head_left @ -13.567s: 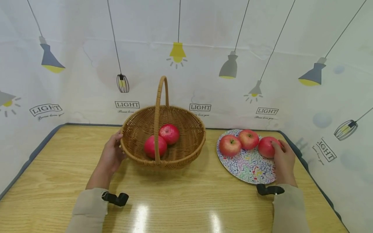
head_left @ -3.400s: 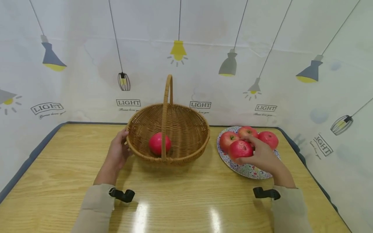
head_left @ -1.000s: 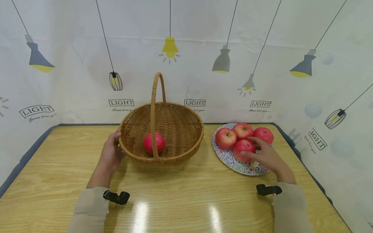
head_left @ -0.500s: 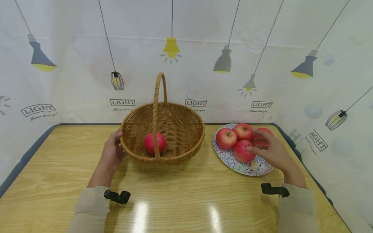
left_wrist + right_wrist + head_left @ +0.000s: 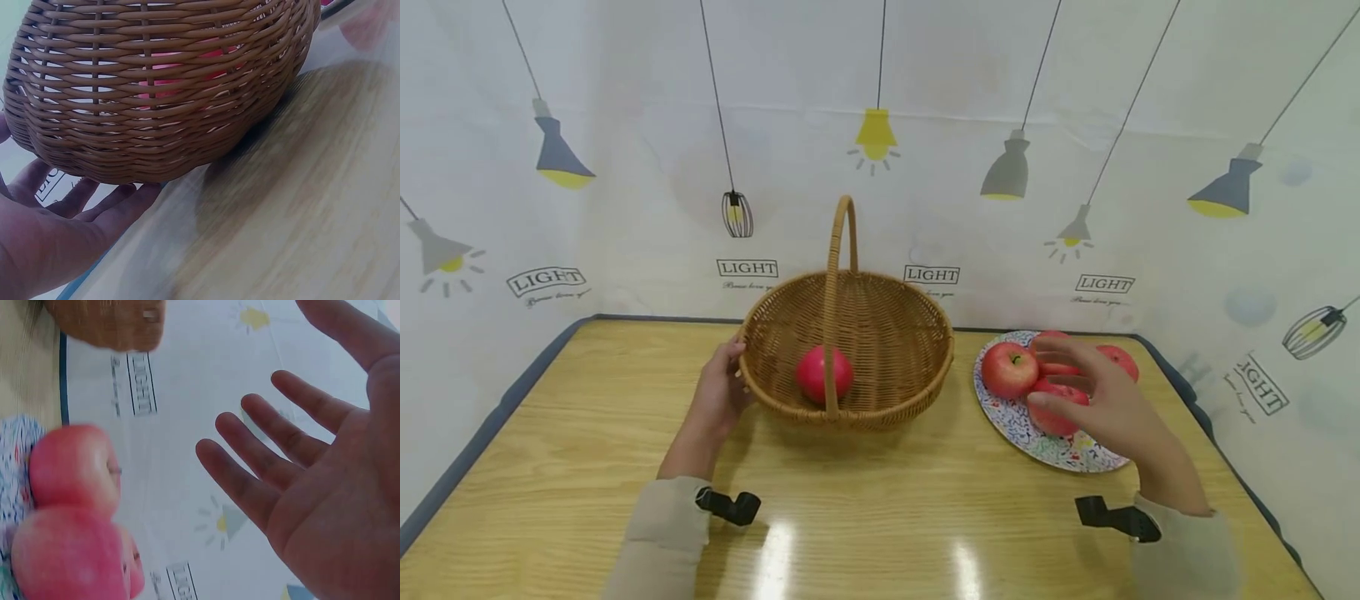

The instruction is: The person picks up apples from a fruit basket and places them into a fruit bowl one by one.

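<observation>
The wicker basket [image 5: 880, 333] with its tall hoop handle stands at the back, a single red apple [image 5: 823, 375] inside. At its left rim my left hand [image 5: 718, 387] holds it; in the left wrist view the fingers [image 5: 119, 206] lie against the lower side of the weave. On a round patterned plate [image 5: 1011, 417] sit several red apples: one at the left [image 5: 1009, 372], one in front [image 5: 1056, 408], one at the right [image 5: 1118, 360], and one behind, partly hidden by my right hand [image 5: 1112, 400]. That hand hovers over the plate, fingers spread and holding nothing.
The wooden table [image 5: 850, 492] has a dark blue border along its back and sides. A pale cloth backdrop [image 5: 805, 150] printed with lamps rises behind and on both sides. Black wrist mounts [image 5: 730, 506] project inward from both sleeves.
Earlier, two apples were in the basket; one has since moved to the plate. My right hand has let go of the front apple and lifted off it. The left hand stays at the basket.
</observation>
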`<action>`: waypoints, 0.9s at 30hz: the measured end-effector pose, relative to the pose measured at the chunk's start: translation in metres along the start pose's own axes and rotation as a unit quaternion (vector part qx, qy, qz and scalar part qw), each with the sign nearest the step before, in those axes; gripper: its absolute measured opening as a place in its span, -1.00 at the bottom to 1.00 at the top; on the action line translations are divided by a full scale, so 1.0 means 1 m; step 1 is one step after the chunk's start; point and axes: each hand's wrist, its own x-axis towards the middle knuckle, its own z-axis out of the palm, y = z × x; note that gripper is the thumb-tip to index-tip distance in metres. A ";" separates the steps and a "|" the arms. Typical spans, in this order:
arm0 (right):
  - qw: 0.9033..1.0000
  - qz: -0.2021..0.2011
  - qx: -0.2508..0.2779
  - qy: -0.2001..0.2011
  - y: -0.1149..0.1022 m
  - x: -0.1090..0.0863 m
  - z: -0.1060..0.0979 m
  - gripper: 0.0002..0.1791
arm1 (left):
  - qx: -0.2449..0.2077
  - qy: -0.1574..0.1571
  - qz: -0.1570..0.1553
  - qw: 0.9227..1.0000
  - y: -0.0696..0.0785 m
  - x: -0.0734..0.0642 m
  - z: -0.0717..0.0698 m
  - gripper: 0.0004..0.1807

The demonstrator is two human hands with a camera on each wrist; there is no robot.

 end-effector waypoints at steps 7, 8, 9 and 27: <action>0.999 -0.025 0.003 -0.022 -0.024 0.018 0.012 -0.26 | -0.008 -0.010 0.003 1.000 -0.002 0.003 -0.001 -0.30; 0.999 -0.033 0.000 -0.026 -0.028 0.022 0.014 -0.25 | -0.008 -0.009 0.004 1.000 -0.001 0.003 -0.001 -0.31; 0.999 -0.042 -0.008 -0.029 -0.031 0.026 0.015 -0.25 | -0.008 -0.007 0.005 1.000 -0.001 0.002 -0.001 -0.31; 0.976 -0.129 -0.078 -0.158 -0.092 0.104 0.066 -0.30 | -0.001 -0.007 0.009 1.000 0.000 0.001 -0.001 -0.30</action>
